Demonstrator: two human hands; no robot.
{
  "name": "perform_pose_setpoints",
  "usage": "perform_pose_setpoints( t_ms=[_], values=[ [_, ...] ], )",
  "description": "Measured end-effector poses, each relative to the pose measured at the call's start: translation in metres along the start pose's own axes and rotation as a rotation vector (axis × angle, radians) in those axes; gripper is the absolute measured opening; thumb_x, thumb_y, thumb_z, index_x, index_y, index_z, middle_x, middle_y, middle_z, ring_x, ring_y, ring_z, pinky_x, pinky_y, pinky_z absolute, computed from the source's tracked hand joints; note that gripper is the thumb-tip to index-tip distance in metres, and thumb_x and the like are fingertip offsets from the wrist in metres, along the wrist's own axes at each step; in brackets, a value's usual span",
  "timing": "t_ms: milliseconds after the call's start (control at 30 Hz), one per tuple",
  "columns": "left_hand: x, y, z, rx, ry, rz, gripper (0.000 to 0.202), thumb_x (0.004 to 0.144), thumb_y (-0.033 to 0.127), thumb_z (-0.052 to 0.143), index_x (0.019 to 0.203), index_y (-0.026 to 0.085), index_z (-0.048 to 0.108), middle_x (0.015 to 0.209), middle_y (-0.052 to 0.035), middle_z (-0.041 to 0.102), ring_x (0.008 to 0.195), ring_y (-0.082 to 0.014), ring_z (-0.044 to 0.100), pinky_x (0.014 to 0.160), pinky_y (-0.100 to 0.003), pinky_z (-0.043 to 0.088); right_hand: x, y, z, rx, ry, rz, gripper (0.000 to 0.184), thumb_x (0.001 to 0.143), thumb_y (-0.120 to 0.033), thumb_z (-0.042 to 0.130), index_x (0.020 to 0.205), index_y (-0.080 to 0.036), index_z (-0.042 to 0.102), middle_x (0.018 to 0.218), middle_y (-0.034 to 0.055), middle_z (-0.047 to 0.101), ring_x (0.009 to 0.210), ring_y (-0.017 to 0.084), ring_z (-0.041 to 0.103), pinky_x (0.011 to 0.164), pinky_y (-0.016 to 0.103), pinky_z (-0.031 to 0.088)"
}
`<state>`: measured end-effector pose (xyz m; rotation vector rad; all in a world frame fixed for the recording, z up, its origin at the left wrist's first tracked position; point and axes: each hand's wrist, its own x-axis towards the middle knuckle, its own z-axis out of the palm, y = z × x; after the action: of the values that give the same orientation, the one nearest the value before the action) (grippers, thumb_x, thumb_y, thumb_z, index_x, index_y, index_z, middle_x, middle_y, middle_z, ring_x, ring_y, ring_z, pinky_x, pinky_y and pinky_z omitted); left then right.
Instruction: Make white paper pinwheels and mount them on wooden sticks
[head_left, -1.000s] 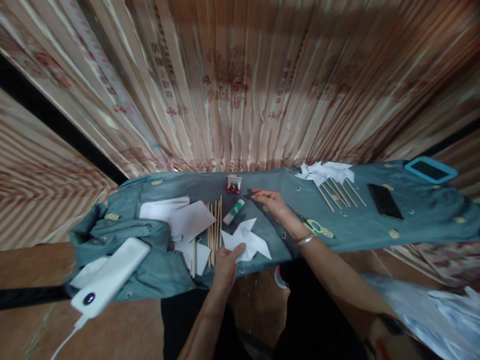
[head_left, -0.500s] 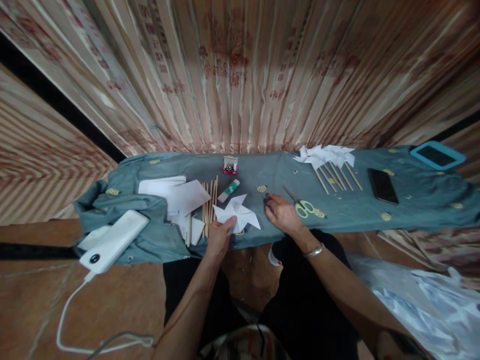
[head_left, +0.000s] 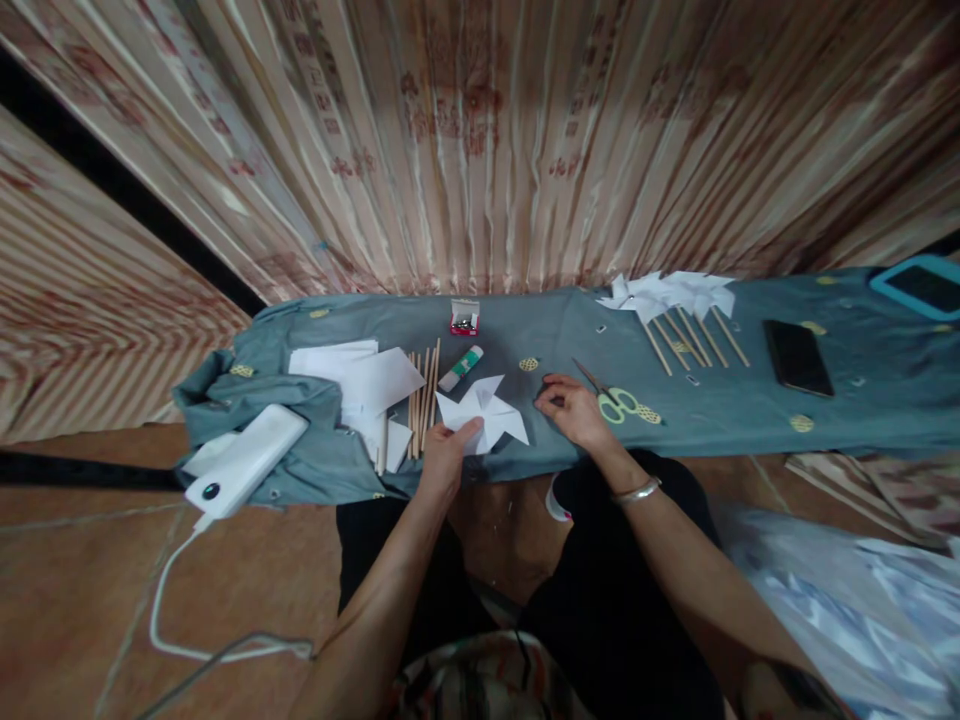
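My left hand [head_left: 444,450] pinches the lower left part of a white paper pinwheel [head_left: 486,412], thumb on top, just over the cloth. My right hand [head_left: 570,408] is to the right of the pinwheel, its fingers curled together low over the cloth; whatever they pinch is too small to make out. Right beside that hand lie scissors [head_left: 616,403] with light green handles, blades toward the back. Behind the pinwheel are a glue stick [head_left: 460,368] and a small open red box [head_left: 465,320] of shiny metal bits. Several thin wooden sticks [head_left: 424,395] lie to its left.
Stacked white paper [head_left: 334,362] lies at the left, near a white power bank [head_left: 247,460] with a cable. At the back right are several pinwheels on sticks [head_left: 675,295], a dark phone [head_left: 798,357] and a blue-framed device [head_left: 922,287]. A pleated curtain [head_left: 465,150] hangs behind the cloth-covered table [head_left: 720,420].
The view has shifted slightly, moving the table's things a little in the picture. My right hand's fingers have curled in more. The left hand still holds the pinwheel.
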<state>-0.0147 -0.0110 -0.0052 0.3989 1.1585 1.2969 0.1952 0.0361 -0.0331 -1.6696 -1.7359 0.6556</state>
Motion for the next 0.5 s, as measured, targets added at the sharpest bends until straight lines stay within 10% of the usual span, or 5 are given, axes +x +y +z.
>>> perform_pose_setpoints(
  t_ms=[200, 500],
  values=[
    [-0.007, 0.002, 0.008, 0.037, 0.02, 0.05, 0.043, 0.036, 0.032, 0.089, 0.071, 0.011, 0.073, 0.069, -0.0071, 0.074, 0.058, -0.0178, 0.066, 0.063, -0.029, 0.053, -0.006, -0.016, -0.02, 0.276, 0.046, -0.023, 0.009, 0.074, -0.026, 0.065, 0.068, -0.02, 0.069, 0.114, 0.0102, 0.067, 0.108, 0.025, 0.062, 0.1, 0.044, 0.043],
    [-0.029, 0.018, 0.025, 0.159, -0.025, 0.161, 0.032, 0.044, 0.031, 0.086, 0.069, 0.014, 0.075, 0.071, -0.0049, 0.075, 0.06, -0.0177, 0.066, 0.061, -0.028, 0.054, -0.071, -0.104, -0.043, 0.322, 0.142, -0.257, 0.008, 0.085, -0.027, 0.062, 0.082, -0.023, 0.068, 0.148, 0.0041, 0.041, 0.133, 0.025, 0.044, 0.107, 0.045, 0.04]
  ],
)
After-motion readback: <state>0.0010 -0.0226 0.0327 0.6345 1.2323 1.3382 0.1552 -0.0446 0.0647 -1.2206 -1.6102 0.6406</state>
